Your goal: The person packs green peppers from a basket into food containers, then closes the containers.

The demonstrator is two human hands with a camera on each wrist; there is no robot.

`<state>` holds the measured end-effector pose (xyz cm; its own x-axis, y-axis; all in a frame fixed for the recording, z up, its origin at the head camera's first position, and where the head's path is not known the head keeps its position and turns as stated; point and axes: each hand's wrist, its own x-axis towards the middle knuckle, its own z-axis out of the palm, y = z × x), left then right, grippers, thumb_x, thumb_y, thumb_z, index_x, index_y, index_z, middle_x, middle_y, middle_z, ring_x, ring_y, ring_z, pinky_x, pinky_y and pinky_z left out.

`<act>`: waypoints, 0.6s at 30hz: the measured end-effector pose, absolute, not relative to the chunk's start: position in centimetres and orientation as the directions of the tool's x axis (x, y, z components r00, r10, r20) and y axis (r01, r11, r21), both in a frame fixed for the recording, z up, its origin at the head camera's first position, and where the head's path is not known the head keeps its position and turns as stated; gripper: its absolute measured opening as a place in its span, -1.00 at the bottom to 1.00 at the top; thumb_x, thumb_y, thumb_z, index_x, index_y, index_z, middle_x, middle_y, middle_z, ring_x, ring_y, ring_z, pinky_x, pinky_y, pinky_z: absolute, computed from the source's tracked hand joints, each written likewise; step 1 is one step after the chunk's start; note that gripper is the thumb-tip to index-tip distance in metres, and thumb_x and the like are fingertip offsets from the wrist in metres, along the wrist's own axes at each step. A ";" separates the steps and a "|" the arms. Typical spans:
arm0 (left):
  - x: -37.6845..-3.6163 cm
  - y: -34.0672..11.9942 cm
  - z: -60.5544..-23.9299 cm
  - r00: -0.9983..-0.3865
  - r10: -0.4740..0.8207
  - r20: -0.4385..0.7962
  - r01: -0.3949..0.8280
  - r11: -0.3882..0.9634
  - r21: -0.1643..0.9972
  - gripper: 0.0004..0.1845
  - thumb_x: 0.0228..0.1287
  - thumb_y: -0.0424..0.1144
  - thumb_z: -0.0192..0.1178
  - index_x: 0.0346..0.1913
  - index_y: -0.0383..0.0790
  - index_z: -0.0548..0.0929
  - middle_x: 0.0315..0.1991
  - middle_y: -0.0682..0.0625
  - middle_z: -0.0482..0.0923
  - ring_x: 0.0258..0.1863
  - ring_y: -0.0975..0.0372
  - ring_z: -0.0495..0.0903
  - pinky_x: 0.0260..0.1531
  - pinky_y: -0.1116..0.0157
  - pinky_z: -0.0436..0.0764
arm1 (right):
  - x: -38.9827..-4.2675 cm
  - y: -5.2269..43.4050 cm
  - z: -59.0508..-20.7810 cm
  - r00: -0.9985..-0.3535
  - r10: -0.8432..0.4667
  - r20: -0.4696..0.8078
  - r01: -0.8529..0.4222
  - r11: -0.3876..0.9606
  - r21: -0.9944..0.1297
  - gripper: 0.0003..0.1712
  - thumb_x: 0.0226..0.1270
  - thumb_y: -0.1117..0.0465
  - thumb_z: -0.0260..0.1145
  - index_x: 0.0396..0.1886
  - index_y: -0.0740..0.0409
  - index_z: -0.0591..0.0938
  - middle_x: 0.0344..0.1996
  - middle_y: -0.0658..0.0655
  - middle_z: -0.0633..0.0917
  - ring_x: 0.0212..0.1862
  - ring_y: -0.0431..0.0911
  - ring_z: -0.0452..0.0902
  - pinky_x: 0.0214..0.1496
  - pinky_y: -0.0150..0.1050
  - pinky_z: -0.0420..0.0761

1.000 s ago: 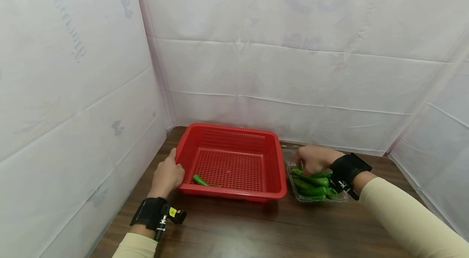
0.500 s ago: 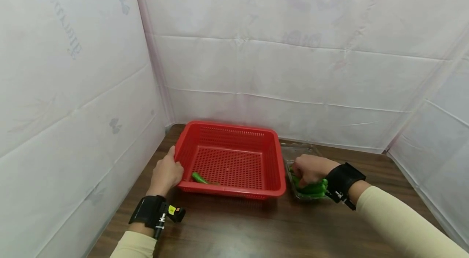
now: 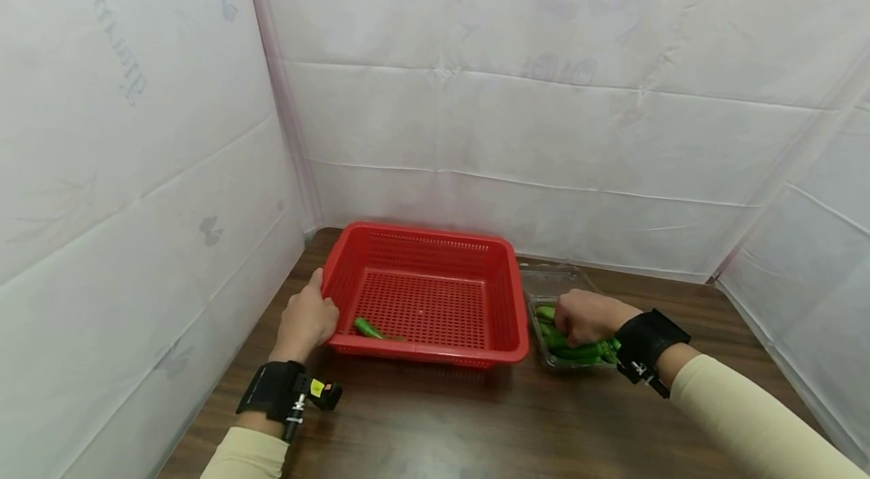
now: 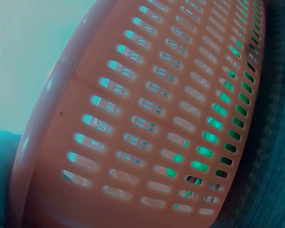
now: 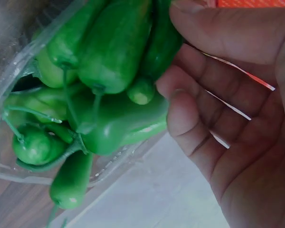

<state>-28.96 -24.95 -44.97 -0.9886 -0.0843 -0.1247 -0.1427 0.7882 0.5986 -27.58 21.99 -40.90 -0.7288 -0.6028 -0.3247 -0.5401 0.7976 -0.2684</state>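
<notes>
My left hand [image 3: 307, 322] grips the left rim of a red plastic basket [image 3: 435, 354], whose slotted wall fills the left wrist view. One green pepper [image 3: 368, 328] lies inside, at the front left of its floor. To the right, my right hand [image 3: 590, 316] reaches down into a clear plastic box [image 3: 538, 347] of green peppers [image 3: 574, 354]. In the right wrist view, the thumb and curled fingers close on the side of a dark green pepper [image 5: 162, 45] among the others. One small pepper [image 5: 71, 185] hangs over the box's edge there.
The clear box's lid [image 3: 553, 279] lies folded back behind it. Both containers stand on a brown wooden table [image 3: 435, 426]. White sheeting [image 3: 435, 124] walls in the back and both sides, close behind the basket.
My right hand came down into the peppers, then shifted slightly right, baring some at the box's left. The left hand still grips the basket rim.
</notes>
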 end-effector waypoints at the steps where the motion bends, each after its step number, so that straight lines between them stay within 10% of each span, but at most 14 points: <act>1: -29.0 -25.0 -45.0 -0.989 -0.083 -0.123 -0.141 0.788 0.599 -0.23 0.52 -0.30 -0.09 0.68 -0.33 -0.09 0.31 -0.53 0.45 0.01 -0.16 0.60 -0.02 -0.14 0.60 | -27.6 22.0 -41.1 -0.732 -0.599 -0.325 -0.539 0.800 -0.262 -0.39 0.07 0.51 0.42 -0.73 -0.08 0.21 -0.63 -0.14 0.00 -0.54 -0.24 -0.12 -0.44 -0.33 0.05; 18: -28.7 -24.8 -44.5 -0.989 -0.088 -0.117 -0.142 0.775 0.616 -0.24 0.52 -0.31 -0.07 0.68 -0.28 -0.05 0.19 -0.46 0.56 -0.13 -0.07 0.62 -0.17 0.01 0.60 | -27.6 21.3 -40.9 -0.745 -0.563 -0.357 -0.523 0.826 -0.211 -0.43 0.08 0.46 0.46 -0.77 -0.10 0.31 -0.69 -0.16 0.06 -0.57 -0.24 -0.06 -0.48 -0.33 0.08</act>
